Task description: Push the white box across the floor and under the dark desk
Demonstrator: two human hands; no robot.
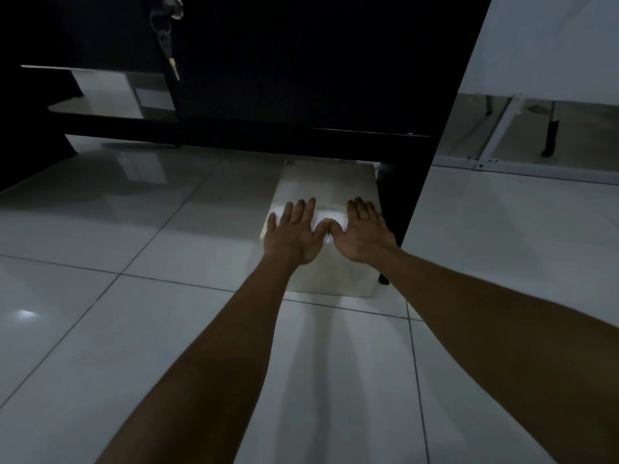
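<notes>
glossy white tile floor (110, 329), keys (166, 45) hanging top left, white frame (495, 162) far rt

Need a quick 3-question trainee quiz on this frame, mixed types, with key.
1. True or false: both hands lie flat, fingers spread, on the white rectangular box.
2. What hangs from the lock at the upper left of the dark desk?
A. bunch of keys
B. cloth
C. cable
3. Fill in: the box's far end sits at the desk's lower ____.

Key:
1. True: left hand and right hand press its top.
2. A, the keys.
3. Edge; the box stands on the glossy tiled floor.
</notes>
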